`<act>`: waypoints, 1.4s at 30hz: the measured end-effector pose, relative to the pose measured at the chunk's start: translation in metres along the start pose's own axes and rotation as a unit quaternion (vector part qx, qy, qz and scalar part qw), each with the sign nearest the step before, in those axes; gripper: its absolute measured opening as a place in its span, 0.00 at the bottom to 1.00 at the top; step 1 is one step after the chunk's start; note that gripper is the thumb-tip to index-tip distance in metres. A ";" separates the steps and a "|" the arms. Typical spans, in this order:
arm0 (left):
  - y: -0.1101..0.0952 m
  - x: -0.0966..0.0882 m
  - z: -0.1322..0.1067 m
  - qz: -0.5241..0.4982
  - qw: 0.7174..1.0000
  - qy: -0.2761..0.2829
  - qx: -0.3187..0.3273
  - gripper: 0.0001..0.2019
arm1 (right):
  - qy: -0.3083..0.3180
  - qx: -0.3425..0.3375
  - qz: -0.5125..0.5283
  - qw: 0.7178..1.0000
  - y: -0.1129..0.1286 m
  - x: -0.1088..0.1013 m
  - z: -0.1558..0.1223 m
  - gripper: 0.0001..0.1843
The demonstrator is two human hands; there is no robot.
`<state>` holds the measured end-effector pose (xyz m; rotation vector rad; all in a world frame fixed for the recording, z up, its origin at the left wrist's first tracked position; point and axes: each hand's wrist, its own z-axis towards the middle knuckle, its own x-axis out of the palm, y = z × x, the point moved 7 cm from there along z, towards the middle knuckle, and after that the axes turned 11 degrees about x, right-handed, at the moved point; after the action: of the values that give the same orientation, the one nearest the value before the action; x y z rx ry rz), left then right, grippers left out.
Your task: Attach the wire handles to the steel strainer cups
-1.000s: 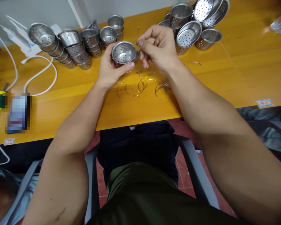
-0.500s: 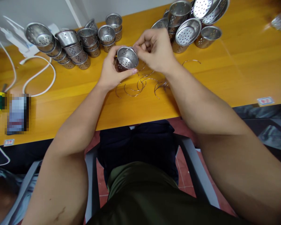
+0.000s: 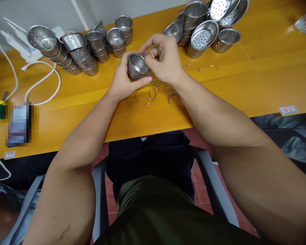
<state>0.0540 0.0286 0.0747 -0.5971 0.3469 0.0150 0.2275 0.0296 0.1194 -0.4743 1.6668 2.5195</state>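
Observation:
My left hand (image 3: pixel 122 81) grips a small perforated steel cup (image 3: pixel 136 65) from below and the left, its mouth tilted toward me. My right hand (image 3: pixel 162 60) is closed at the cup's right rim, fingers pinched on a thin wire handle that is mostly hidden by them. Both hands hover just above the orange wooden table (image 3: pixel 91 102). Several loose curved wire handles (image 3: pixel 153 93) lie on the table directly beneath my hands, and one more wire handle (image 3: pixel 208 67) lies apart to the right.
Stacks of perforated cups (image 3: pixel 76 51) stand at the back left, and a heap of larger cups (image 3: pixel 206 27) at the back right. A white cable (image 3: pixel 42 81) loops at the left. A blurred box (image 3: pixel 19 124) sits near the left front edge.
The wire handle, held upright above the cup a second ago, has come down to the cup's rim. The cup has tilted and both hands have closed in on it.

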 end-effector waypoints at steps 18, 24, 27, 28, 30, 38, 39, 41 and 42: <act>0.027 -0.013 -0.005 -0.023 0.999 -0.028 0.039 0.43 | 0.152 -0.022 0.089 0.984 0.015 -0.001 -0.006 0.31; 0.023 -0.014 -0.004 -0.035 0.997 -0.019 0.061 0.43 | 0.235 -0.058 0.117 0.963 0.026 -0.009 -0.015 0.29; 0.016 -0.014 -0.002 -0.021 0.998 -0.008 0.061 0.46 | 0.232 -0.059 0.110 0.965 0.024 -0.008 -0.014 0.29; 0.015 -0.014 -0.002 -0.016 0.998 -0.004 0.062 0.47 | 0.228 -0.056 0.106 0.966 0.022 -0.007 -0.013 0.29; 0.017 -0.014 -0.002 -0.013 0.998 0.002 0.057 0.48 | 0.217 -0.042 0.097 0.971 0.017 -0.005 -0.010 0.29; 0.026 -0.014 -0.006 -0.003 0.999 -0.009 0.039 0.45 | 0.178 0.019 0.061 0.982 0.010 -0.001 -0.005 0.33; 0.027 -0.013 -0.006 -0.004 0.999 -0.009 0.045 0.45 | 0.178 0.022 0.057 0.982 0.010 0.000 -0.005 0.33; 0.030 -0.012 -0.007 -0.007 0.998 -0.003 0.058 0.47 | 0.179 0.025 0.051 0.982 0.010 0.001 -0.005 0.33; 0.031 -0.011 -0.007 -0.009 0.998 0.001 0.065 0.49 | 0.179 0.026 0.051 0.982 0.010 0.002 -0.005 0.32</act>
<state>0.0380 0.0513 0.0562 -0.4709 0.3424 -0.0253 0.2248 0.0203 0.1262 -0.9065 1.9113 2.5716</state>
